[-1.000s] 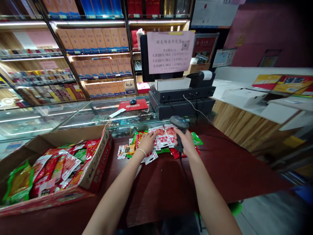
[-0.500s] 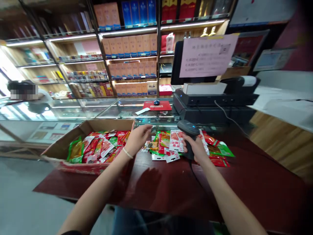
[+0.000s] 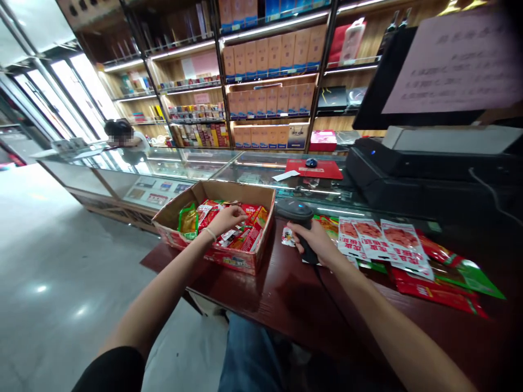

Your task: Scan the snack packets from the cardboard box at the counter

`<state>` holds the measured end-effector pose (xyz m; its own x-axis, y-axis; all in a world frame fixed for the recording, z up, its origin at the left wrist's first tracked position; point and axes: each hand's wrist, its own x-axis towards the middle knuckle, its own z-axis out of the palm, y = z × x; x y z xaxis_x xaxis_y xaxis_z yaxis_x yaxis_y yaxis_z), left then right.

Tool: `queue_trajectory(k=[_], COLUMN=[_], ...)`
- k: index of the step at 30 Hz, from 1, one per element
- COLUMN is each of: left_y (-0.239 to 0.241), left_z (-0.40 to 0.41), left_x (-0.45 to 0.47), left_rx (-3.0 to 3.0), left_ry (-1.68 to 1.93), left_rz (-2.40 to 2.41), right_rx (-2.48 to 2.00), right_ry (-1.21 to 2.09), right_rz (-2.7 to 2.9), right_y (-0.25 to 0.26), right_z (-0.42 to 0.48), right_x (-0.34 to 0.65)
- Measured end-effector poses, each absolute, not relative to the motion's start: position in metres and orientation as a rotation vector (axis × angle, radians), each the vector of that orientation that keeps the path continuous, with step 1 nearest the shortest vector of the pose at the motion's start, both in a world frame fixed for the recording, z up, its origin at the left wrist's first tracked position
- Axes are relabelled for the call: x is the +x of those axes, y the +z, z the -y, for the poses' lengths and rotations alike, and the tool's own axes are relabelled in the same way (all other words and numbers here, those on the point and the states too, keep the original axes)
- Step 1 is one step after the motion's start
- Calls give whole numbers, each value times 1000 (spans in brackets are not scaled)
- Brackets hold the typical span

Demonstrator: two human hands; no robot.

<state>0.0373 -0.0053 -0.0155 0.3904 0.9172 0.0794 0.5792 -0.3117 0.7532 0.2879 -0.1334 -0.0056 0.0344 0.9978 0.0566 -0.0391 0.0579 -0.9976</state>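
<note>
My right hand (image 3: 316, 242) is wrapped round the grip of a black barcode scanner (image 3: 295, 212), held upright over the dark red table (image 3: 286, 294). My left hand (image 3: 225, 219) reaches into an open cardboard box (image 3: 229, 260) full of red and green snack packets (image 3: 245, 231), its fingers curled down among them. Whether those fingers hold a packet I cannot make out. To the right of the scanner, loose snack packets (image 3: 384, 239) lie spread on the table.
A black cash register (image 3: 408, 169) with a screen and a pink notice (image 3: 453, 62) stands at the back right. A glass counter (image 3: 196, 166) with a red mouse pad (image 3: 314, 169) runs behind the table. Shelves of boxed goods (image 3: 269, 81) line the wall. A person (image 3: 122, 136) is behind the far counter.
My left hand left the loose packets on the table and moved left into the cardboard box. My head turned left, so the box now sits centre. The right hand still grips the scanner.
</note>
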Motion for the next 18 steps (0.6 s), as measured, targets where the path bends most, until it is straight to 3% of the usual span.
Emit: queue_trajectory(k=[6,8,14,18], left_y=[-41,-39,-24,-15], left_z=[4,4,-2,-1], left_x=[51,51,50,52], left_rx=[2330,2399,2340,1875], left_ry=[-212,-328,578,943], left_rz=[-1239,-1200,-1542,-1270], right_rx=[-1150,-1150,-1168,-1180], right_ry=[1199,1198,1122,1065], right_rz=[1166,1166,1141,1120], right_y=[-14,-18,-23,-20], right_z=[126,130,146,159], right_x=[271,272,290,303])
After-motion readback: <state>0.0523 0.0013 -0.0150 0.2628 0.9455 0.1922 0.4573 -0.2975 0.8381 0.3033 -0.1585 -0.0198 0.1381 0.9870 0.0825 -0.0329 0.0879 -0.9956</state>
